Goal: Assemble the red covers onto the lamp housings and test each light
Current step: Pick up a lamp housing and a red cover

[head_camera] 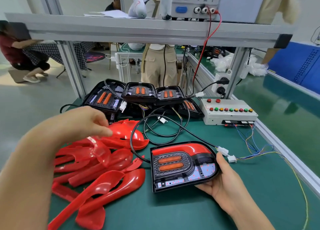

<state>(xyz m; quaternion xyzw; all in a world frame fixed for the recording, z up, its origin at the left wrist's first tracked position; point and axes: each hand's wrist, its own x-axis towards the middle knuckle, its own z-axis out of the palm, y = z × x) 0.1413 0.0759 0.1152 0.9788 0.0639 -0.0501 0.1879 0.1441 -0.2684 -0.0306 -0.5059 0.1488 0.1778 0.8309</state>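
I am holding housing (pixel 183 165) in right hand (pixel 225 186), thumb curling over its right rim, fingers underneath, toward table's (pixel 173 212) near right. One cover (pixel 181 147) is sitting fitted along its top edge. My left hand (pixel 90 120) is reaching over loose covers (pixel 97 169) heaped at left edge, fingers loosely bent, blurred; cannot tell whether gripping. Spare housings (pixel 141 93) lying stacked at far edge, tester (pixel 228 113) just right of them.

Seen from the head-worn camera, the worker's left hand (pixel 90 120) and right hand (pixel 223 183) were bare, and both forearms (pixel 251 216) ran uncovered to the frame's edges. The left forearm (pixel 32 171) loomed large and slightly blurred in the wide-angle view.
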